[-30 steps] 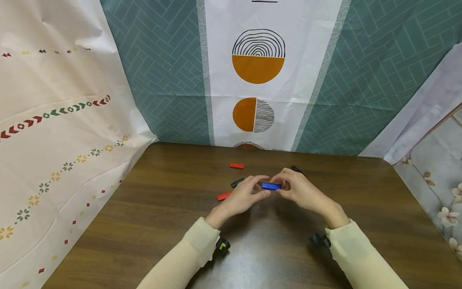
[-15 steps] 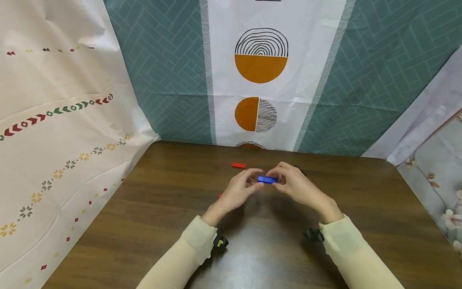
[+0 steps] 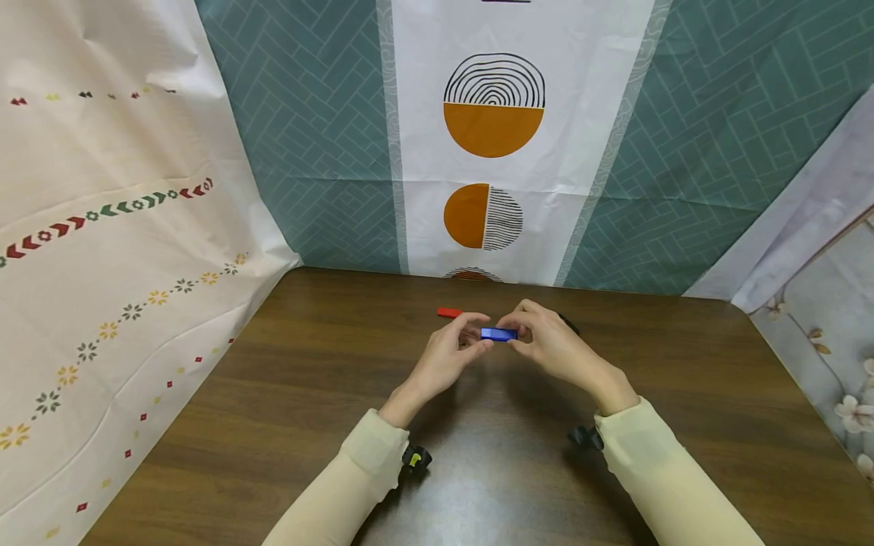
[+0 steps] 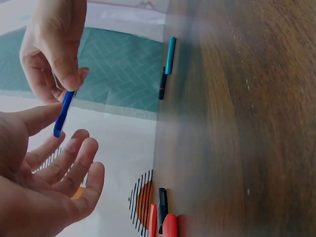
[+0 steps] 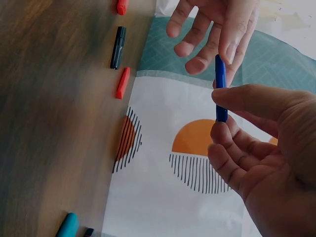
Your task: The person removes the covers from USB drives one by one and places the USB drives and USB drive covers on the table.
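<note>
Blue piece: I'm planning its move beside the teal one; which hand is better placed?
Probably the right hand: nearer the teal piece, it pinches the blue piece; whether the left hand does is unclear.

In the head view, the right hand (image 3: 554, 345) covers the right end of the blue piece (image 3: 493, 334) and hides the teal piece (image 4: 171, 55) from us; the left hand (image 3: 438, 362) hides a black piece (image 5: 118, 48) and the nearer red piece (image 4: 170, 226). We lose part of that teal piece past the right wrist view's edge.
</note>
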`<action>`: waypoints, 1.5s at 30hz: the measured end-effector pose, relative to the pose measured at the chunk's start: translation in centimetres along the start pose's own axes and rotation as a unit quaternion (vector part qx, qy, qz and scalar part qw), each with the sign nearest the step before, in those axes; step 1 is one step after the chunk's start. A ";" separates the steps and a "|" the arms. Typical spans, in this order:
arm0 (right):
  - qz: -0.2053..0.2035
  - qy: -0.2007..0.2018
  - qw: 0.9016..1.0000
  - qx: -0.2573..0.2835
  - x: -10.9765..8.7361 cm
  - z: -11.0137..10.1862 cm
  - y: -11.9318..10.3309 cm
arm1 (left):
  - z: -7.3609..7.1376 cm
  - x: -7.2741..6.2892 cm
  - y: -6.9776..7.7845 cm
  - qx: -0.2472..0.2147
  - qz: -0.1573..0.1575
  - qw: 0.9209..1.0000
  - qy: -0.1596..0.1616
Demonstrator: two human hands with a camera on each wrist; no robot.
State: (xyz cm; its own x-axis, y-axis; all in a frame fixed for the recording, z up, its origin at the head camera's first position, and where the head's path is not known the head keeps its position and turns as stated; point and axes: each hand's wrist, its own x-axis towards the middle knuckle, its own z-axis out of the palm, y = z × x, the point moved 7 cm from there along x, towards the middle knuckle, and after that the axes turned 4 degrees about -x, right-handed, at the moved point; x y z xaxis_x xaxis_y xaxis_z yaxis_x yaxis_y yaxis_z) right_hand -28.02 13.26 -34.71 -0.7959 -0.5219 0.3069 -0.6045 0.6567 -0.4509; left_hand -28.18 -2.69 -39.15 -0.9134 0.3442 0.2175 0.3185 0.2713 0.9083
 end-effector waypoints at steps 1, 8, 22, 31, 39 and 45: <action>0.001 0.000 1.000 0.000 0.1 0.0 0.0 | 0.0 0.0 0.0 0.001 0.002 1.000 0.003; -0.009 0.008 1.000 -0.009 0.2 0.2 -0.3 | -0.3 0.2 -0.1 0.006 0.008 0.999 0.038; -0.007 0.021 1.000 0.004 0.0 0.2 0.0 | -0.5 0.2 -0.1 0.010 0.007 0.998 0.056; 0.018 0.056 0.998 0.031 -0.7 0.1 1.0 | -0.8 0.5 0.0 0.012 0.014 0.997 0.078; 0.085 0.071 0.990 0.087 -1.8 0.5 2.3 | -0.5 0.6 -0.3 -0.012 0.005 0.997 0.071; 0.118 0.081 0.980 0.141 -2.2 1.0 2.9 | -0.3 0.7 -0.6 -0.027 -0.006 0.997 0.067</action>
State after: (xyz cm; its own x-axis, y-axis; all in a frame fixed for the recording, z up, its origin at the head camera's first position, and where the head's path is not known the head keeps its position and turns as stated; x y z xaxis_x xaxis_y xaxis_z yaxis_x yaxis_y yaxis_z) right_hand -27.99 15.75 -37.53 -0.9209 -0.2652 0.2856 -0.3882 0.5599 -0.7320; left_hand -29.12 -2.89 -39.45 -0.9439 0.2174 0.2487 0.2964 0.2247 0.9283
